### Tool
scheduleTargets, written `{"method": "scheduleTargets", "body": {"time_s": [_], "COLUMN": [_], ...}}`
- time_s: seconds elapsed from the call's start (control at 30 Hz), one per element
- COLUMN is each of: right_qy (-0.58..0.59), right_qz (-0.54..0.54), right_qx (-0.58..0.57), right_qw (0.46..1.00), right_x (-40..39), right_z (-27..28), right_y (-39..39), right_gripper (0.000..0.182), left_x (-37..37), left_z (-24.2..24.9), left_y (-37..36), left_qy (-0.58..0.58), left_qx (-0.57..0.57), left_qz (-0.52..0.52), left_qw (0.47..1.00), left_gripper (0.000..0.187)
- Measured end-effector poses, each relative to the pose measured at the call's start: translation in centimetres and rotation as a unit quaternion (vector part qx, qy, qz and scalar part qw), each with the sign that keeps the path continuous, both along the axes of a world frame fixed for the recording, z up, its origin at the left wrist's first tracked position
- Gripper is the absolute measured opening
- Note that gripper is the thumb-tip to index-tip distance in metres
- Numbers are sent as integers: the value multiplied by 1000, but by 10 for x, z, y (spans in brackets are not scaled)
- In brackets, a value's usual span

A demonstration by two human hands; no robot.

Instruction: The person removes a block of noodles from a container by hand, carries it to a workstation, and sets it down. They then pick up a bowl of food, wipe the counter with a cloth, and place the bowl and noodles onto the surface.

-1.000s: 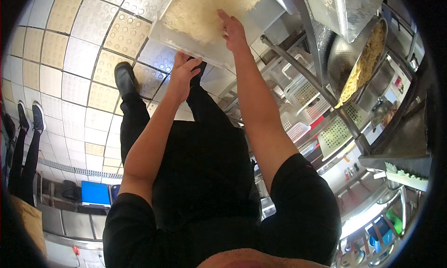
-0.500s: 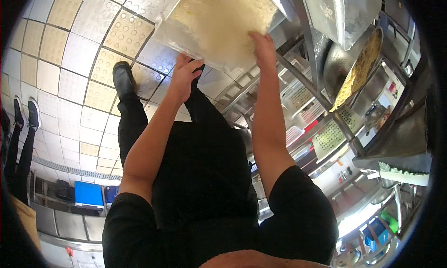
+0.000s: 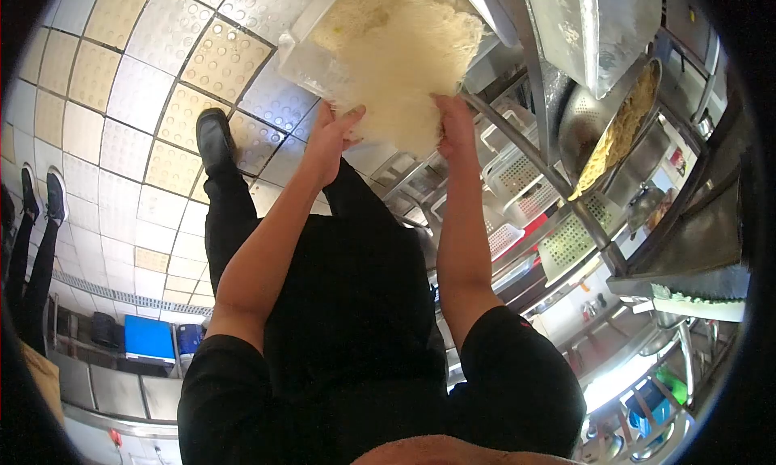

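Observation:
A translucent plastic tub (image 3: 301, 61) full of pale, crumb-like coating (image 3: 436, 4) is at the top middle. A blurred pale mass (image 3: 404, 113) reaches from it over the near rim, between my hands; its kind cannot be told. My left hand (image 3: 330, 137) is at the mass's lower left edge, thumb over it and fingers bent behind. On the opposite side, the fingers of my right hand (image 3: 455, 125) curl at its edge. Both hands are bare.
A metal rack (image 3: 525, 145) with perforated baskets (image 3: 513, 167) stands right of my right arm. Above it are a perforated metal bowl with yellow food (image 3: 618, 137) and a clear-walled container (image 3: 598, 36). Another person's legs (image 3: 40, 247) show at far left on the tiled floor (image 3: 137, 154).
Both hands have come down towards my body, and the pale mass between them now hangs farther over the tub's near rim. The tub has shifted slightly.

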State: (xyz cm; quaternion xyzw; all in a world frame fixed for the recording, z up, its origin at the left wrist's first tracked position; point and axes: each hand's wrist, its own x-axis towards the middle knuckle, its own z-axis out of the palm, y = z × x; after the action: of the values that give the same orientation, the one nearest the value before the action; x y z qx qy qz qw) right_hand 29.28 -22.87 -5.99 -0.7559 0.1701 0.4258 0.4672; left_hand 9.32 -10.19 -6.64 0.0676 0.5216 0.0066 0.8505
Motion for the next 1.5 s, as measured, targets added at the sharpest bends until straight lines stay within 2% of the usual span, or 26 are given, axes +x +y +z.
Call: {"method": "scheduleTargets", "body": {"time_s": [0.1,0.2,0.4,0.5,0.6,0.67,0.73,0.8,0.9,1.0,1.1,1.2,1.3,1.4,1.43,1.5], "right_qy": [24,-10,-9,-67,-64,-172,-285,-397,-434,-272,-284,-424,-472,-458,-402,-422], "right_qz": [35,63,30,40,12,169,279,344,322,281,323,338,379,334,299,276], "right_qx": [-36,-84,-33,16,53,-96,-209,-286,-378,-379,-372,-397,-374,-179,-154,-107], "right_qw": [998,994,999,997,996,966,893,802,751,839,823,740,703,804,852,857], "right_x": [-16,-18,-18,-10,-3,-1,-5,-13,-24,-16,-12,-15,-23,-34,-39,-40], "right_z": [15,18,12,15,1,-18,-27,-32,-11,-2,5,-19,-21,-10,0,-19], "right_y": [12,3,-2,7,13,16,19,18,44,68,104,116,128,138,144,133], "right_gripper": [34,36,31,32,36,40,46,53,60,62,74,89,97,95,98,93], "left_x": [1,-1,1,-1,-6,-5,-3,-4,-1,2,4,3,4,5,5,6], "left_z": [7,7,1,5,-8,-10,-9,-9,-9,-5,-6,-7,-7,-7,-8,-9], "left_y": [0,3,-5,2,-5,-8,-6,-9,-13,-11,-11,-13,-13,-14,-14,-15], "left_qy": [12,-14,16,30,22,-8,-10,-9,-6,8,16,19,15,26,26,21], "left_qx": [-24,-18,-28,-30,-33,-27,-35,-30,-14,-17,-7,-1,2,1,-1,-4], "left_qz": [19,5,-36,-60,-70,-52,-51,-56,-72,-83,-97,-99,-98,-98,-99,-95], "left_qw": [999,1000,999,997,997,998,998,998,997,996,995,995,995,995,995,995], "left_gripper": [53,53,47,45,46,46,48,49,50,51,52,51,48,43,42,39]}}
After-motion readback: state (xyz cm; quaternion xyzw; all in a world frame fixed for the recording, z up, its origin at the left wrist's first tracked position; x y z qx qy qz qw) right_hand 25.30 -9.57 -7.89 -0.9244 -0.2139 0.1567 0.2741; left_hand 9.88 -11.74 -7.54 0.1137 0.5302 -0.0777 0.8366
